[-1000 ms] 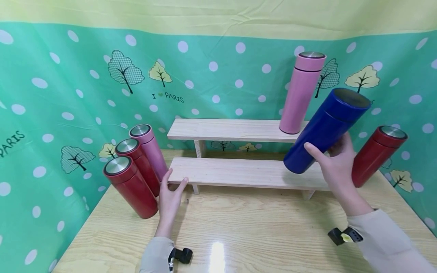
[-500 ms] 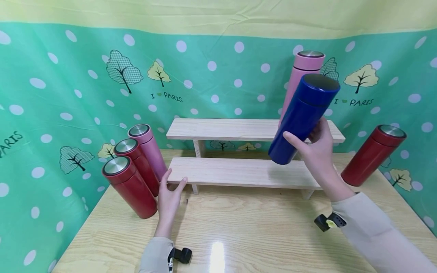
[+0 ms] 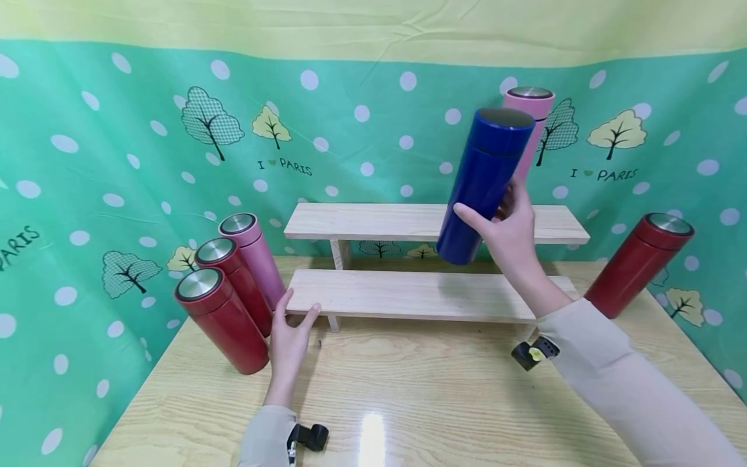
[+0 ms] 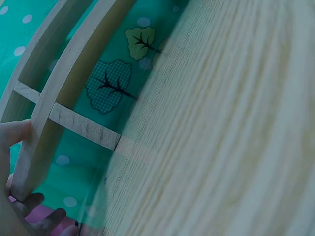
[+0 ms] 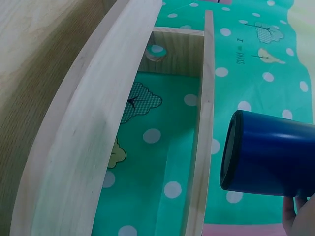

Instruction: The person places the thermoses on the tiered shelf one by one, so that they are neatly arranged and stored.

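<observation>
My right hand grips a blue thermos bottle around its lower half, with the bottle tilted and raised over the two-tier wooden shelf. In the right wrist view the blue bottle's dark-rimmed base shows beside the upper board. My left hand holds the front left corner of the lower board, its thumb on one face and fingers around the end. Partly behind the blue bottle, a pink thermos stands on the upper board.
Left of the shelf stand two red thermoses and a pink thermos, close to my left hand. Another red thermos is at the right end. A green dotted cloth hangs behind the wooden table.
My right hand has carried the blue thermos leftward and up, from right of the pink one to in front of it, and the bottle is more upright. My left hand has stayed put.
</observation>
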`<state>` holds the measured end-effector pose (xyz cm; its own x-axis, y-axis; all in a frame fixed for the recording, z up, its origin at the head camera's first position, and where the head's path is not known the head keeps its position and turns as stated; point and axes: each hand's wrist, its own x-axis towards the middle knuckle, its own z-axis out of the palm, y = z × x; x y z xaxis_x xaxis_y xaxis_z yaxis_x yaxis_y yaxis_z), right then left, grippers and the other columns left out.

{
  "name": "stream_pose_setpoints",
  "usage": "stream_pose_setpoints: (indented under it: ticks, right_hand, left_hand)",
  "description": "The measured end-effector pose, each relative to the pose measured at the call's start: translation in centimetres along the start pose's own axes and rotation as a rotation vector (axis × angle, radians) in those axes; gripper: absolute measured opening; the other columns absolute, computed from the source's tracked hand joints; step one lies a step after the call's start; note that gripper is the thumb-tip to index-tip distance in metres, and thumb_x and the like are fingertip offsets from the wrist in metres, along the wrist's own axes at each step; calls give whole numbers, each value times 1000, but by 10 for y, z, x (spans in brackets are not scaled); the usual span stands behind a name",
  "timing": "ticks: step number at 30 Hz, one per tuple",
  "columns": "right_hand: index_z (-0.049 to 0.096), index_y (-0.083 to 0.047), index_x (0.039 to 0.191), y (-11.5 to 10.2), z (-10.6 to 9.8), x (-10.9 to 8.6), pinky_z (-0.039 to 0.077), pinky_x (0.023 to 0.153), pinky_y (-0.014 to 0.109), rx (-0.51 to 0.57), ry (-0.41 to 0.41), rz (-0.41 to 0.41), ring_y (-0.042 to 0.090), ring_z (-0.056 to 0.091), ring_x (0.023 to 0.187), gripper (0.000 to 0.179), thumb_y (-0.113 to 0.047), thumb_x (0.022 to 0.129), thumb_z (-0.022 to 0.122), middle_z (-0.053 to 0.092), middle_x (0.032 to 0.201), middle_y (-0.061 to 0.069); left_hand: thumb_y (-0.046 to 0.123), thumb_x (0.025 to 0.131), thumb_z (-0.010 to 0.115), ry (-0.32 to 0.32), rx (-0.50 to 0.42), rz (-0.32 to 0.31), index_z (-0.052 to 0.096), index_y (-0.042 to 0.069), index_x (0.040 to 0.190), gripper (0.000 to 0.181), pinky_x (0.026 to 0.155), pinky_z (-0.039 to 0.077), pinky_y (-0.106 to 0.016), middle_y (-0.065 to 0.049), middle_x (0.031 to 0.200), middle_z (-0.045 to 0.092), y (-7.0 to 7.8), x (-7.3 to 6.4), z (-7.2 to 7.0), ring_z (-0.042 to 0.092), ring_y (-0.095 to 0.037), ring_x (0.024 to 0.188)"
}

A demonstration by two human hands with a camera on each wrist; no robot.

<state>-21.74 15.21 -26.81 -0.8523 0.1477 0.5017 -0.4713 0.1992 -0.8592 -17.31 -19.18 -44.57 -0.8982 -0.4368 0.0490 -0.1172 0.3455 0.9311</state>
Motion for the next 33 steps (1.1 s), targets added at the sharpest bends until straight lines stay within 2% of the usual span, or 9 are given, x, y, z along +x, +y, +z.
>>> stream_pose_setpoints:
  ticks: [14, 25, 33]
  right_hand:
    - [39, -18, 147, 2, 22, 26, 45, 99, 40, 5, -16, -12, 19, 54, 121, 76, -30, 83, 80, 56, 135, 6]
    - [35, -16, 150, 7, 35, 47, 44, 101, 40, -32, 8, 35, 19, 52, 122, 85, -35, 81, 81, 53, 137, 8]
    - [34, -14, 151, 14, 44, 62, 42, 103, 34, -55, 45, 49, 18, 51, 123, 88, -37, 80, 82, 52, 138, 7]
  left_hand:
    - [55, 86, 71, 7, 14, -2, 39, 29, 152, 78, 107, 24, -62, -12, 153, 40, 1, 0, 0, 37, -33, 139]
    - [54, 86, 71, 11, 21, 5, 40, 29, 151, 77, 107, 24, -62, -10, 154, 40, 1, 0, 0, 38, -32, 139]
    - [55, 86, 71, 7, 23, 5, 39, 29, 152, 78, 107, 25, -61, -11, 154, 39, 0, 0, 0, 37, -32, 140]
